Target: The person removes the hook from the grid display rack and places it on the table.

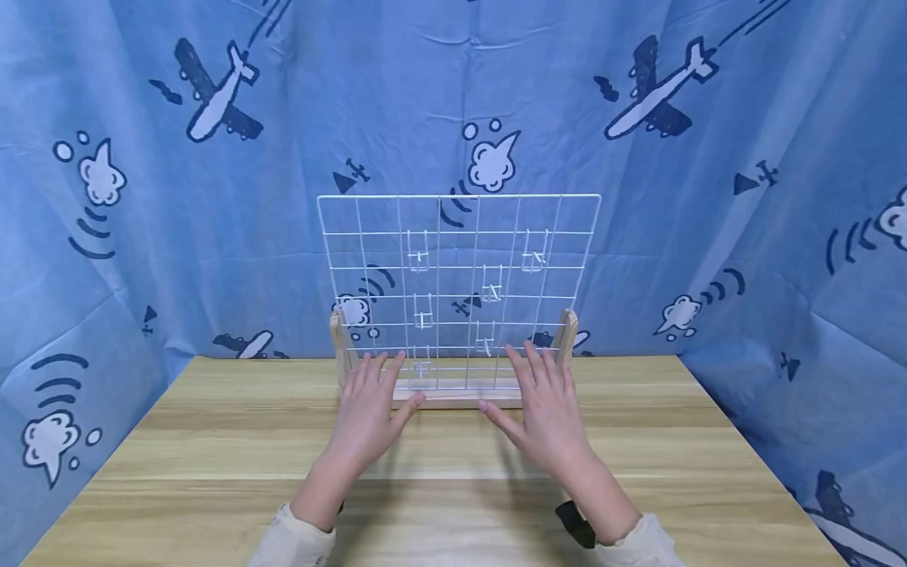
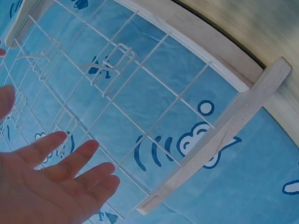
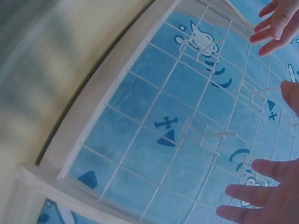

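Head view: the wire grid (image 1: 437, 297) stands in its wooden stand (image 1: 460, 400) on the bench (image 1: 453, 512), with the blue curtain (image 1: 312, 118) behind it. The left hand (image 1: 368, 417) is at the grid's lower left corner and the right hand (image 1: 556, 421) at its lower right. Each grip is spread wide with nothing in it; whether a fingertip brushes wire or wood cannot be told here. Six wire hooks hang on the grid, among them an upper left hook (image 1: 419, 256) and an upper right hook (image 1: 534, 258). Good handling, I judge, means working evenly from both sides of the grid and touching it lightly, so that the hooks do not jolt loose

Left wrist view: the left fingers fan out in front of the grid, holding nothing. The prongs stick out from the grid on this side, so approaching a hook from beside its prong looks safer than straight on

Right wrist view: the right grip is just as loose and bare, in front of the grid. Any firm pressure would probably be better taken by the stand at the grid's foot than by the thin wires
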The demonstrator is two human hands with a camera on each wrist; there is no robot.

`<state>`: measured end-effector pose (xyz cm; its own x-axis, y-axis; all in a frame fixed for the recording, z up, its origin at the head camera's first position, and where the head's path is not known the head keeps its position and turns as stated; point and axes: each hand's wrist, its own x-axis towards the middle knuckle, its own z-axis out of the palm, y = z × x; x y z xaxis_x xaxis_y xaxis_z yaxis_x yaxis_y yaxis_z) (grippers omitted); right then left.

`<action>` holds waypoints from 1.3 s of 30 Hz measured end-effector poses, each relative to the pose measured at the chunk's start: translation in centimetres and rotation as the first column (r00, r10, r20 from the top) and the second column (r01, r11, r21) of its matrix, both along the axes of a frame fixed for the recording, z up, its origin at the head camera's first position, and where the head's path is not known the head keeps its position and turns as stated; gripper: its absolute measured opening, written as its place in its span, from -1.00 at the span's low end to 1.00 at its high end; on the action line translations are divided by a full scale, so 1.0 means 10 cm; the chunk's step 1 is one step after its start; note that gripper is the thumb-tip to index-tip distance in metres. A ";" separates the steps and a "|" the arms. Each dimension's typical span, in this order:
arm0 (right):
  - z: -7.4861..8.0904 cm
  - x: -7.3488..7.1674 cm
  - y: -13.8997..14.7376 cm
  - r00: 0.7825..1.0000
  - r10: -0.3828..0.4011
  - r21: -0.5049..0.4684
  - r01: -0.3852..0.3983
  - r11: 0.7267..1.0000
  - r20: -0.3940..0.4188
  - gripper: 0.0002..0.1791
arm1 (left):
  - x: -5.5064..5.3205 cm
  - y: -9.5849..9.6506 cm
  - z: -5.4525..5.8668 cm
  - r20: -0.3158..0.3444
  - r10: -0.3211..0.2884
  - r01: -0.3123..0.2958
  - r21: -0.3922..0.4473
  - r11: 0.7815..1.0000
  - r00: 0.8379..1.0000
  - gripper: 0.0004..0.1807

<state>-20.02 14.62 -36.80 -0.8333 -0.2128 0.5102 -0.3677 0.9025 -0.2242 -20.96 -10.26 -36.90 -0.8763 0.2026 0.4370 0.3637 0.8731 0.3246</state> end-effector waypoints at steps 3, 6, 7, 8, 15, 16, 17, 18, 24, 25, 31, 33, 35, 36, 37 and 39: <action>0.03 -0.02 0.02 1.000 0.014 -0.018 -0.014 1.000 -0.006 -0.07 | -0.01 -0.02 0.02 -0.044 -0.022 0.024 0.046 0.999 0.999 -0.33; 0.08 -0.04 0.05 0.999 0.029 -0.037 -0.030 0.999 -0.028 -0.11 | -0.04 -0.05 0.05 -0.088 -0.035 0.041 0.063 0.997 0.996 -0.38; 0.10 -0.05 0.06 0.998 0.036 -0.042 -0.038 0.998 -0.050 -0.13 | -0.05 -0.06 0.06 -0.104 -0.042 0.049 0.067 0.997 0.994 -0.40; 0.12 -0.06 0.07 0.996 0.042 -0.046 -0.046 0.998 -0.075 -0.14 | -0.06 -0.08 0.07 -0.119 -0.049 0.058 0.069 0.996 0.992 -0.42; 0.24 -0.14 0.14 0.974 0.067 -0.097 -0.089 0.991 -0.214 -0.23 | -0.11 -0.19 0.16 -0.158 -0.083 0.101 0.113 0.988 0.984 -0.49; 0.26 -0.15 0.15 0.972 0.068 -0.110 -0.094 0.989 -0.224 -0.23 | -0.11 -0.21 0.18 -0.150 -0.083 0.102 0.124 0.987 0.985 -0.50; 0.28 -0.15 0.16 0.969 0.067 -0.119 -0.098 0.988 -0.238 -0.24 | -0.12 -0.22 0.19 -0.148 -0.084 0.104 0.132 0.986 0.985 -0.51; 0.30 -0.16 0.17 0.965 0.068 -0.128 -0.103 0.986 -0.252 -0.25 | -0.13 -0.24 0.21 -0.141 -0.084 0.104 0.139 0.985 0.986 -0.52; 0.42 -0.21 0.21 0.947 0.077 -0.175 -0.137 0.975 -0.312 -0.30 | -0.16 -0.31 0.31 -0.120 -0.073 0.094 0.182 0.979 0.990 -0.56; 0.44 -0.21 0.21 0.946 0.077 -0.182 -0.140 0.973 -0.315 -0.31 | -0.16 -0.32 0.32 -0.120 -0.069 0.091 0.188 0.978 0.990 -0.56; 0.56 -0.27 0.21 0.930 0.096 -0.210 -0.180 0.961 -0.355 -0.33 | -0.20 -0.40 0.41 -0.150 -0.038 0.075 0.251 0.965 0.988 -0.56; 0.59 -0.28 0.20 0.920 0.105 -0.221 -0.200 0.955 -0.379 -0.33 | -0.21 -0.43 0.44 -0.166 -0.030 0.076 0.280 0.957 0.986 -0.56; 0.62 -0.30 0.19 0.912 0.105 -0.237 -0.212 0.948 -0.397 -0.33 | -0.23 -0.44 0.46 -0.185 -0.023 0.081 0.315 0.946 0.982 -0.55; 0.63 -0.31 0.19 0.909 0.104 -0.246 -0.217 0.945 -0.404 -0.34 | -0.25 -0.45 0.46 -0.193 -0.016 0.081 0.336 0.938 0.981 -0.55; 0.64 -0.32 0.18 0.907 0.101 -0.257 -0.220 0.941 -0.408 -0.34 | -0.26 -0.46 0.47 -0.201 -0.008 0.080 0.355 0.932 0.979 -0.55; 0.67 -0.33 0.17 0.906 0.092 -0.281 -0.223 0.933 -0.413 -0.36 | -0.28 -0.48 0.47 -0.221 0.010 0.081 0.398 0.914 0.975 -0.57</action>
<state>-23.36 16.30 -30.15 -0.5243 -0.0982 0.8458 -0.6147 0.7310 -0.2962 -23.81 -15.08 -32.22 -0.7479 -0.0014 0.6638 0.4921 0.6700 0.5559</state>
